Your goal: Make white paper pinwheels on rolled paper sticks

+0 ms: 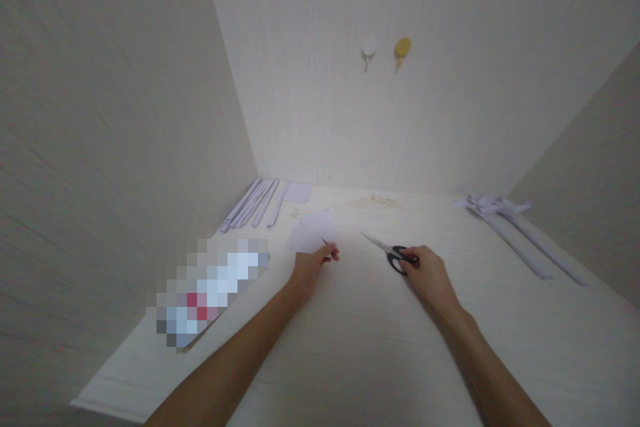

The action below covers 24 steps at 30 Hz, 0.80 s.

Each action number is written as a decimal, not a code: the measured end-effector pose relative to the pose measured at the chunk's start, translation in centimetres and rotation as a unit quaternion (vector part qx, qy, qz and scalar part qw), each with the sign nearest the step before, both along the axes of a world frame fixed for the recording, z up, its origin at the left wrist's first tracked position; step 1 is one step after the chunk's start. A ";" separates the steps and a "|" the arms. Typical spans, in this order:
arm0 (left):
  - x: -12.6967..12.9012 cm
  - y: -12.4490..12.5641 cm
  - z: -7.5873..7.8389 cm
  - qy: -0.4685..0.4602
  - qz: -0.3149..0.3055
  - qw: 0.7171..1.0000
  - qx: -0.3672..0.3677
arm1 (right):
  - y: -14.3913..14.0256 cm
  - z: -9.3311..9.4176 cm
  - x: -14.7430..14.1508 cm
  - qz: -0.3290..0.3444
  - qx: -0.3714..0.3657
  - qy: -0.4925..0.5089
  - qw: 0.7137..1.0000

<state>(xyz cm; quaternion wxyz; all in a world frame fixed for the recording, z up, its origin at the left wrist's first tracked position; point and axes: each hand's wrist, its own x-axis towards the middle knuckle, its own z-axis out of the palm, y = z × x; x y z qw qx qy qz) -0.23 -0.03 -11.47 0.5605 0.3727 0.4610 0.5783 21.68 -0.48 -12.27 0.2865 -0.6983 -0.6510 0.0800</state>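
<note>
Folded paper strips point(253, 203) at the bench point(360, 347) far-left corner, a blurred flat item point(210, 293) along the left edge. Left hand point(310, 265) pinching white paper point(313, 232) mid-bench; right hand point(425, 273) gripping black-handled scissors point(393, 252) just beside. More folded strips point(515, 233) along the right edge, well apart.

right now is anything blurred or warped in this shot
Head view: soft, even light, faint shadows. Wide-angle warp bends the walls. A pixelated patch hides something left of the left hand. The scissors at the right hand look slightly soft.
</note>
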 end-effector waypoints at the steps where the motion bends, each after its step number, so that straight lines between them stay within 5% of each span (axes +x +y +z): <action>1: 0.0 0.0 -0.1 0.005 0.001 1.000 -0.001 | 0.0 0.0 0.0 0.001 0.000 -0.001 1.000; 11: -0.1 0.0 -0.7 0.053 0.001 0.999 0.009 | 0.0 0.1 -0.1 0.005 0.000 -0.004 1.000; 20: 0.1 -1.1 0.6 0.132 0.002 0.991 0.006 | -0.8 1.0 -0.8 -0.002 0.039 -0.025 0.999; 24: 0.4 -1.7 1.1 0.096 -0.003 0.995 0.039 | -1.1 2.1 -1.6 0.022 0.074 0.076 0.994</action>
